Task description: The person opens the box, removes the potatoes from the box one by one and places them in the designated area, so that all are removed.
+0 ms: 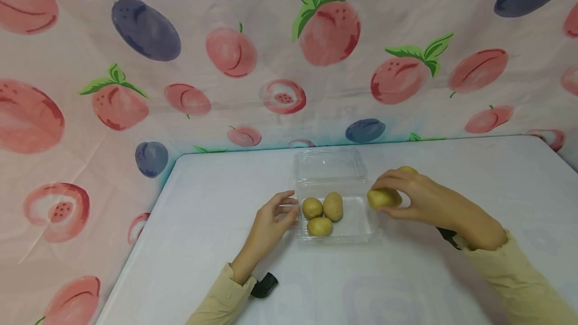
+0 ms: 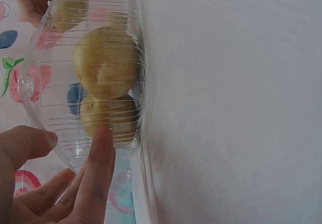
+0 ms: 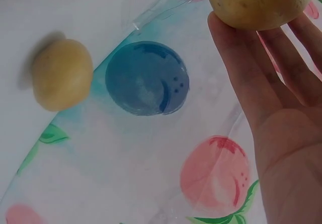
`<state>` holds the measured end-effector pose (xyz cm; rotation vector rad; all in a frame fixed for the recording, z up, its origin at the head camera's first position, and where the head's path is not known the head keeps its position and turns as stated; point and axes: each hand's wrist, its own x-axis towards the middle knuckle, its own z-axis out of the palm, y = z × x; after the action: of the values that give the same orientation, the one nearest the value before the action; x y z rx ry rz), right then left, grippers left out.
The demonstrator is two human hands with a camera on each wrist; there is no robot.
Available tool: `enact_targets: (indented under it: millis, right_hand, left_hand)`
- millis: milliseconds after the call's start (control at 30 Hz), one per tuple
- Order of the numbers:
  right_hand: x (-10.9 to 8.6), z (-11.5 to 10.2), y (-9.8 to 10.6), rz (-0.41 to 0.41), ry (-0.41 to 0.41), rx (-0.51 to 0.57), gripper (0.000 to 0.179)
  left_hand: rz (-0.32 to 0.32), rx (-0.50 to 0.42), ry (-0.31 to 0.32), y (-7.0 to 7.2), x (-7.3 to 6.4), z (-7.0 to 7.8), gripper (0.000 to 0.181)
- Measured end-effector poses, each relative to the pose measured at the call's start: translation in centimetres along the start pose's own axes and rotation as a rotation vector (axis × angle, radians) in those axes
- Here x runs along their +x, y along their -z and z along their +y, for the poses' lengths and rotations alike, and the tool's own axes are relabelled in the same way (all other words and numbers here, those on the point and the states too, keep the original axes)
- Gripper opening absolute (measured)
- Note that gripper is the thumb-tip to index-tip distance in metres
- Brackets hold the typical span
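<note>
A clear plastic clamshell box [image 1: 356, 217] lies on the table with its lid [image 1: 331, 165] folded back. Three yellow potatoes sit in its left part: a round one [image 1: 312, 208], a longer one [image 1: 333, 206] and one nearer the front [image 1: 319, 226]. My left hand [image 1: 271, 222] touches the box's left side; in the left wrist view its fairly straight fingers [image 2: 95, 176] rest against the ribbed wall. At the box's right edge my right hand [image 1: 417, 197] holds another potato [image 1: 383, 198] between thumb and fingers. The right wrist view cuts off this potato's top [image 3: 259, 5].
One more potato [image 3: 63, 75] lies on the white table [image 1: 496, 189], partly hidden behind my right hand in the head view. A fruit-printed cloth [image 1: 280, 19] hangs along the table's back edge. Black straps with dark devices [image 1: 265, 285] sit at the wrists.
</note>
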<state>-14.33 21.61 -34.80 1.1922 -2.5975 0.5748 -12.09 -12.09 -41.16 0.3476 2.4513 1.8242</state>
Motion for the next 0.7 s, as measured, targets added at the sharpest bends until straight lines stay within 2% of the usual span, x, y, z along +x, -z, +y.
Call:
enact_targets:
  millis: [300,700]
  right_hand:
    - [-0.9,0.9,0.3,-0.008,-0.051,0.020,0.040]
    - [-2.1,2.6,0.1,0.014,-0.045,-0.027,0.041]
  left_hand:
    - [-0.005,-0.009,-0.003,0.0,0.0,0.1,0.044]
    - [-0.007,-0.005,-0.005,0.0,0.0,0.1,0.044]
